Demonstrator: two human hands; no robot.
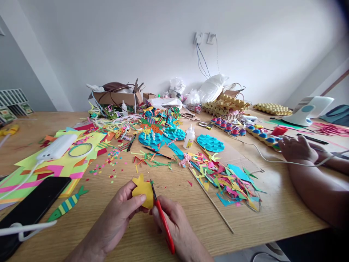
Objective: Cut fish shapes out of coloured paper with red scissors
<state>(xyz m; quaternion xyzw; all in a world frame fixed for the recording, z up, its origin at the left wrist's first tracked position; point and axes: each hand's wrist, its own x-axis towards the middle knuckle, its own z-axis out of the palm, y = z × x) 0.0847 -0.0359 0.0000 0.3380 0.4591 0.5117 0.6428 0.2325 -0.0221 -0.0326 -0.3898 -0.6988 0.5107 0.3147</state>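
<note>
Between the thumb and fingers of my left hand (124, 207) is a yellow paper cutout (143, 190) with a pointed, lobed top. My right hand (173, 220) is closed on red-handled scissors (165, 225). Their dark blades point up and away from me, along the right edge of the yellow paper. How far the blades are apart I cannot tell. To the left of my hands lies a green paper fish (67, 204) with blue and yellow stripes. Beyond my hands, small paper confetti (113, 156) is scattered on the wooden table (120, 242).
A black phone (32, 214) and a white power bank (57, 147) lie at left on colored paper. Right of center are paper scraps (237, 183), a wooden stick (212, 203) and a glue bottle (189, 137). Another person's hands (298, 150) work beside a painted egg carton (263, 137).
</note>
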